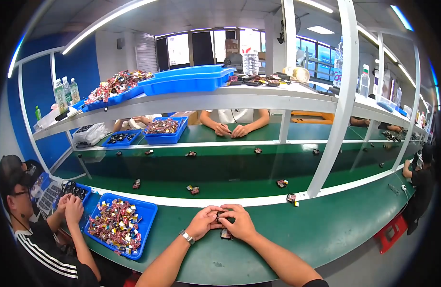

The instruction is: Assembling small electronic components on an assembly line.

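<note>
Over the green bench top [201,265] my left hand [203,224] and my right hand [239,224] meet, fingertips curled together. Between them they pinch a small black part [220,216]; its kind is too small to tell and my fingers hide most of it. A metal-banded watch is on my left wrist. Just below my fingers, on the bench, lies a small dark piece with red and white on it [225,234]. Farther right, a similar red and black piece with a white and yellow tag [292,198] rests at the bench's back edge.
Left of me stands a blue tray [151,225] heaped with small red, white and yellow pieces. A co-worker [43,244] sits beyond it. Behind the bench, a green conveyor belt [235,189] carries scattered pieces under a white shelf frame [326,148]. Another person's hands [232,130] work opposite.
</note>
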A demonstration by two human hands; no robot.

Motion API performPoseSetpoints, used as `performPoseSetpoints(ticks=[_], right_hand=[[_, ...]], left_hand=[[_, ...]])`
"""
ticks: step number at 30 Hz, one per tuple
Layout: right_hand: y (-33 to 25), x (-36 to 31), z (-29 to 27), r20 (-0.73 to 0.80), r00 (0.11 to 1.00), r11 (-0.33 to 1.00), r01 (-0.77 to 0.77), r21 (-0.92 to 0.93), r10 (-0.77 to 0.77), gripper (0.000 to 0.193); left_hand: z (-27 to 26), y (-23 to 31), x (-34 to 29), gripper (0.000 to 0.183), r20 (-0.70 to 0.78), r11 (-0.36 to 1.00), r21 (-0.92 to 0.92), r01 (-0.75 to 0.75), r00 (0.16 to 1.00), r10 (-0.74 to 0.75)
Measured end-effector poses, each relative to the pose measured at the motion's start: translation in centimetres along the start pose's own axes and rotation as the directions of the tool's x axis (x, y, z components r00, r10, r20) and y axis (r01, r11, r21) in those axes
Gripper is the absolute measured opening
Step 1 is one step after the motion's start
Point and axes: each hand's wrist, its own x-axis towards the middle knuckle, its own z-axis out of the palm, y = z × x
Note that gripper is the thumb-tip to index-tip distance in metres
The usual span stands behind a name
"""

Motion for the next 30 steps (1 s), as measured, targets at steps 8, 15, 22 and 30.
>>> performPoseSetpoints(ticks=[8, 15, 22, 30], right_hand=[[0.4, 0.1, 0.1, 0.014, 1.0, 1.0, 0.004, 0.006, -0.004, 0.012], [0.1, -0.3, 0.6, -0.007, 1.0, 0.999, -0.011, 0.04, 0.011, 0.018], [-1.1, 0.3, -0.1, -0.046, 0.99, 0.991, 0.135, -0.006, -0.135, 0.02], [-0.6, 0.0, 0.3, -0.088, 0.993, 0.997, 0.078, -0.014, -0.079, 0.018]], left_hand=[[0.1, 0.1, -0.1, 0.023, -0.002, 1.0, 0.021, -0.011, 1.0, 0.011], [-0.4, -0.7, 0.2, 0.023, -0.008, 0.999, 0.043, 0.005, 1.0, -0.005], [0.1, -0.4, 0.0, 0.022, 0.024, 0.995, -0.057, -0.085, 0.996, 0.086], [0.0, -0.6, 0.0, 0.02, 0.052, 0.986, -0.125, -0.109, 0.992, 0.116]])
